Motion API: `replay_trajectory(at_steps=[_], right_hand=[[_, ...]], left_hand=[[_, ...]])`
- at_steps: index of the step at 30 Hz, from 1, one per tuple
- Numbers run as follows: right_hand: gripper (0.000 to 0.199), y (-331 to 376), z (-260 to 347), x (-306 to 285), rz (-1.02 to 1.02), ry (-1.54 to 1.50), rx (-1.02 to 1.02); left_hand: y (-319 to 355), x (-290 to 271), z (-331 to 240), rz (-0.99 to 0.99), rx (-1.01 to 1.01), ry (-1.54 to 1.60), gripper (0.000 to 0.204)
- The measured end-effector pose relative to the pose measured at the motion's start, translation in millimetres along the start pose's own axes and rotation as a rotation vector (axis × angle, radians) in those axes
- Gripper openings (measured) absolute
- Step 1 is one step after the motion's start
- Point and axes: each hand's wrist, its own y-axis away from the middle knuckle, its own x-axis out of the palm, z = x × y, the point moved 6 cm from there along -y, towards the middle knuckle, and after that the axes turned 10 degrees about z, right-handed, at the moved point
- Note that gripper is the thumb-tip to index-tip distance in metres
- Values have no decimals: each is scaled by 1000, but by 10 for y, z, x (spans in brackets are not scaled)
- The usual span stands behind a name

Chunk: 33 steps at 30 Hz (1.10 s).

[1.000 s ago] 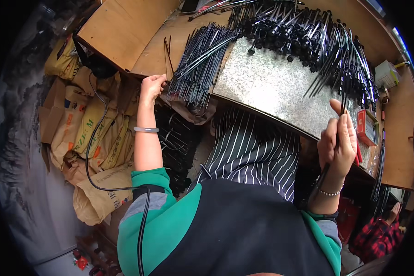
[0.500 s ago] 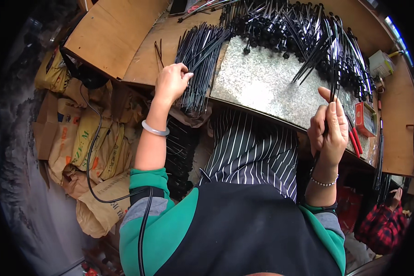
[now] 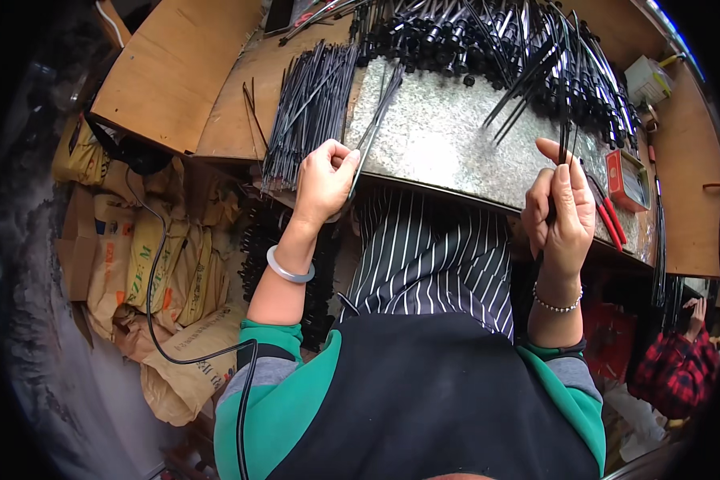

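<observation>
My left hand (image 3: 326, 182) is closed, thumb against fingers, on a few thin dark strips (image 3: 382, 104) that slant up over the speckled board's left edge. A dense bundle of similar long thin strips (image 3: 310, 108) lies beside it on the wooden table. On the right, my right hand (image 3: 564, 210) pinches several long thin black strips (image 3: 566, 104) that point away from me, its index finger stretched outward. Ahead of both hands spreads a heap of black rod-like parts with knobbed ends (image 3: 448, 40).
A grey speckled board (image 3: 432, 128) covers the table's middle. Red-handled pliers (image 3: 610, 218) and a small red box (image 3: 628, 180) lie to the right. Wooden panels flank the table. Yellow sacks (image 3: 160, 264) lie at lower left. Another person's checked sleeve (image 3: 676, 372) shows at far right.
My left hand has come off the bundle toward me and to the right, carrying a few thin dark strips over the board's edge. My right hand keeps its hold.
</observation>
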Motion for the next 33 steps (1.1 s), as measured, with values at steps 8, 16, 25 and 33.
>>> replay_trajectory(at_steps=[8,16,25,33], right_hand=[[31,49,-34,-163,-47,84,-62],[33,96,-182,6,98,-89,-47],[33,199,-47,107,222,-354,91],[33,282,175,-129,112,-262,103]], left_hand=[[311,360,-524,125,184,591,12],[606,882,-920,66,402,454,12],[675,836,-973,-107,554,184,12],[673,227,-531,-49,135,-820,28]])
